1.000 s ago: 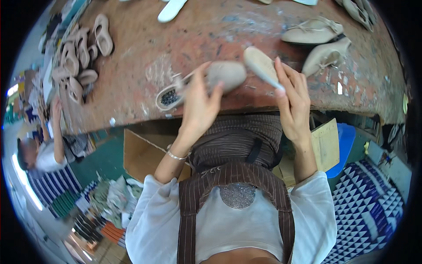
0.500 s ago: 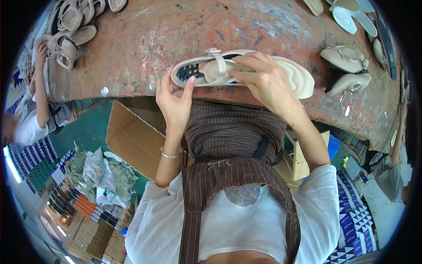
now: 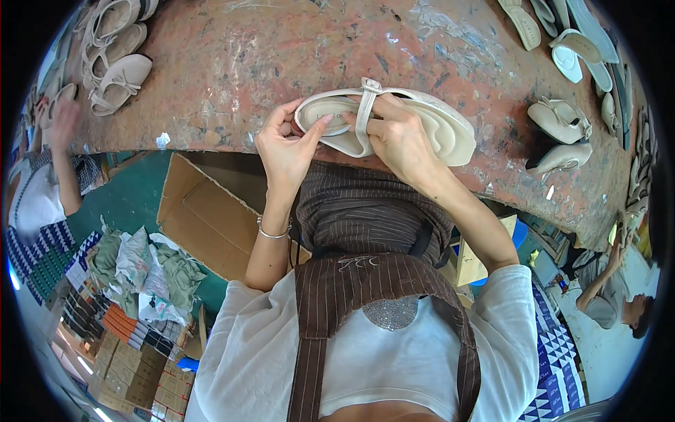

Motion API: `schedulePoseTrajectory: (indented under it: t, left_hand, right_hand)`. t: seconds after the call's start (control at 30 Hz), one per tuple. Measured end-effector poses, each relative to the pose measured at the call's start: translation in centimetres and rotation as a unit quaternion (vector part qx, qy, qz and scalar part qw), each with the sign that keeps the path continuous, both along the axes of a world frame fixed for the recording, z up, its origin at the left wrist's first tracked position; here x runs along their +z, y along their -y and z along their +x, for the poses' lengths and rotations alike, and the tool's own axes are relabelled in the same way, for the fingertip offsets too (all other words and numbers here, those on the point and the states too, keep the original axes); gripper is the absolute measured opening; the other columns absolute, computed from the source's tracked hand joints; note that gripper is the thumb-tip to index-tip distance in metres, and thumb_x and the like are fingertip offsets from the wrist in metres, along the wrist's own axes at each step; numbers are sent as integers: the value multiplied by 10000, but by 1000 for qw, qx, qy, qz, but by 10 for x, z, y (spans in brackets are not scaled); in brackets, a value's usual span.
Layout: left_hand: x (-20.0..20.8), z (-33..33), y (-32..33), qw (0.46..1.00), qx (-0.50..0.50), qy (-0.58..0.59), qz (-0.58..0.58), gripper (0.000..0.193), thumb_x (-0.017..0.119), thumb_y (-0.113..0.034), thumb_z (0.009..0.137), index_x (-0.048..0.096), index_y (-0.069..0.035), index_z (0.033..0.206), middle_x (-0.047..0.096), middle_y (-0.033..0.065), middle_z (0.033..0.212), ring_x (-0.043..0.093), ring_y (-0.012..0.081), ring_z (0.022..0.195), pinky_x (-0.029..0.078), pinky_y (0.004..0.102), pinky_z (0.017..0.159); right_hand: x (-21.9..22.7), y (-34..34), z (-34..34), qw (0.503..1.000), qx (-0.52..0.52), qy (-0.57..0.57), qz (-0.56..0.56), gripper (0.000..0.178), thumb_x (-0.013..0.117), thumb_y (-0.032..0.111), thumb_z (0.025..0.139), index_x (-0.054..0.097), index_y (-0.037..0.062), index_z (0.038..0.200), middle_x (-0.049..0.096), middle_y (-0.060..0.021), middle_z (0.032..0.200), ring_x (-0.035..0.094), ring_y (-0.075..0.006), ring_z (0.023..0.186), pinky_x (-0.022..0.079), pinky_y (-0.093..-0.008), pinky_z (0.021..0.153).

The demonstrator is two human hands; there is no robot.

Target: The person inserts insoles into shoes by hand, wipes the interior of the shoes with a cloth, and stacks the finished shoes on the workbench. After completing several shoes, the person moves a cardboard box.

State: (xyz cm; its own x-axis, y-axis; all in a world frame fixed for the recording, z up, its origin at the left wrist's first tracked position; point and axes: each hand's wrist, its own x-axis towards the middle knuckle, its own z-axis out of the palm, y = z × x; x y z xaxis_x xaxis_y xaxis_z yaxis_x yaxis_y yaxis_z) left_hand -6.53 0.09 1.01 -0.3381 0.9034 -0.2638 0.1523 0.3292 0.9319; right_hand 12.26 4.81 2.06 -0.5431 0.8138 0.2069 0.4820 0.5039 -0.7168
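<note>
A cream strapped shoe (image 3: 364, 119) lies over the near edge of the worktable, heel to the left. Around its heel my left hand (image 3: 285, 151) is closed, with the thumb pressed on the heel end of a cream insole (image 3: 444, 133). My right hand (image 3: 406, 141) is at the middle of the shoe beside the strap, fingers bent down onto the insole and partly hidden inside. The broad padded end of the insole, with curved ridges, shows to the right of that hand.
A paint-worn table (image 3: 281, 56) spreads ahead. Cream shoes (image 3: 123, 81) stand at far left, another pair (image 3: 559, 119) at right, and loose insoles (image 3: 520, 24) at far right. Below the edge sit a cardboard box (image 3: 197, 218) and a cloth heap (image 3: 144, 267). Co-workers are at both sides.
The insole has slid left into the shoe, covering the dark heel bed that showed before. My right hand has moved left with it, and the left thumb now presses its heel end.
</note>
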Motion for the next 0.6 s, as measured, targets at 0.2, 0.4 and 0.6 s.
schedulePoseTrajectory:
  t: [0.2, 0.4, 0.6]
  left_hand:
    - [1, -5, -5, 1000, -18, 3, -11, 344, 814, -83, 819, 629, 50, 1078, 699, 77, 800, 632, 66, 618, 534, 201, 519]
    - [-6, -7, -4, 999, -11, 31, 5, 344, 856, -130, 779, 649, 41, 994, 689, 46, 738, 598, 35, 647, 473, 192, 553]
    - [-6, -2, -8, 1000, -8, -1, 14, 308, 837, -115, 789, 648, 32, 983, 685, 48, 734, 590, 35, 647, 469, 196, 555]
  right_hand:
    - [-1, 0, 2, 997, 30, 40, 58, 305, 669, -13, 709, 759, 37, 996, 684, -110, 1063, 636, -301, 1000, 547, -404, 858]
    - [5, -1, 7, 999, 16, -30, -10, 336, 686, -62, 710, 767, 82, 1003, 685, -100, 1112, 647, -288, 999, 565, -387, 836]
    - [-3, -4, 3, 999, 41, 3, 25, 276, 680, 4, 736, 754, 27, 1001, 668, -126, 1172, 640, -299, 1030, 555, -389, 860]
